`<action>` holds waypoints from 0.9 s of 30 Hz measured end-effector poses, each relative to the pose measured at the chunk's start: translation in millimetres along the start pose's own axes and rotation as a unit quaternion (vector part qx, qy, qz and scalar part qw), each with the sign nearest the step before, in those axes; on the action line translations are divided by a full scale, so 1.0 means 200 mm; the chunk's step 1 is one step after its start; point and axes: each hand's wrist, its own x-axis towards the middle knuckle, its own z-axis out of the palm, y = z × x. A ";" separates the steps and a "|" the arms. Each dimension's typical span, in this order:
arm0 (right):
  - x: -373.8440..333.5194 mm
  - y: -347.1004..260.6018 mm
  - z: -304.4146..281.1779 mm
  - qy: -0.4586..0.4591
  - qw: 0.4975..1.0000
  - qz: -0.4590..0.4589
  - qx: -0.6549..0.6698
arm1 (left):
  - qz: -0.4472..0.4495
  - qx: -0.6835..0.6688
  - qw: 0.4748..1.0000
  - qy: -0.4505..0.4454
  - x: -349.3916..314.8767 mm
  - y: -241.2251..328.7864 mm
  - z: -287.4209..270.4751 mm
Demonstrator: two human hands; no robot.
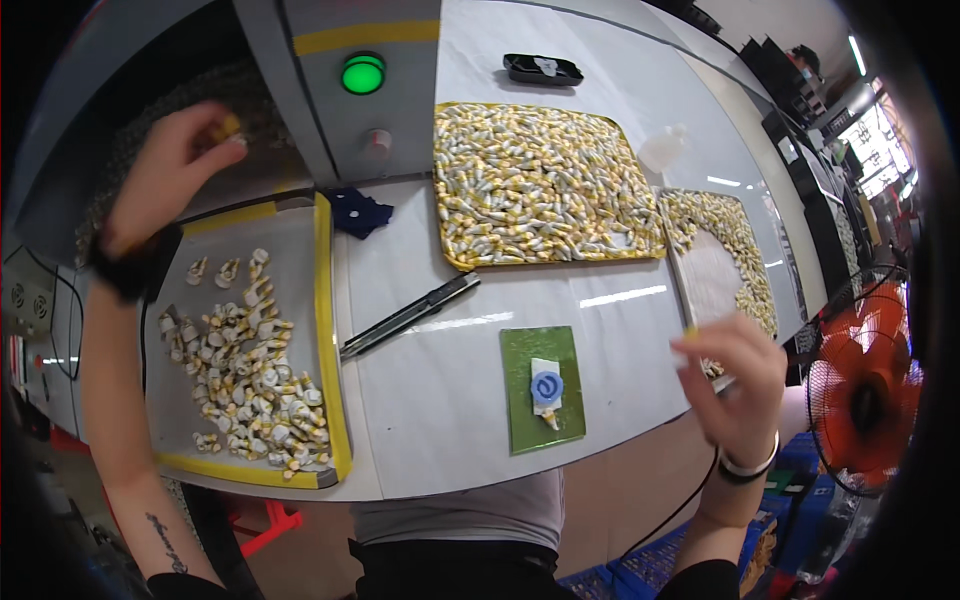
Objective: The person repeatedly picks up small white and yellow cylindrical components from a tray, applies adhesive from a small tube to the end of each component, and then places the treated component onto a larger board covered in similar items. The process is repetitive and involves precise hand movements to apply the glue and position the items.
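Observation:
My left hand is up at the dark opening of a grey machine, closed on a small white-and-yellow piece between thumb and fingers. Below it, a yellow-edged tray holds a heap of similar white-and-yellow pieces. Over the near end of a tray on the right, my right hand has its fingers curled, with a tiny yellow bit at the fingertips. Between the hands lies a green plate, bearing a white block with a blue round top and a yellow-white tip.
A large yellow-rimmed tray full of pieces sits at the back centre. Near it lie a cutter knife, a dark cloth and a black case. The machine has a green light. An orange fan stands right.

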 end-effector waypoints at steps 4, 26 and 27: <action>0.19 0.31 0.02 -0.077 0.994 0.005 -0.079 | 0.157 -0.188 0.968 -0.052 -0.40 0.45 -0.02; 0.24 0.08 0.16 -0.100 0.989 -0.056 0.089 | -0.123 -0.897 0.350 -0.241 -1.04 0.70 0.71; 0.19 0.04 0.16 -0.130 0.985 -0.082 0.072 | -0.138 -0.888 0.367 -0.240 -1.04 0.70 0.71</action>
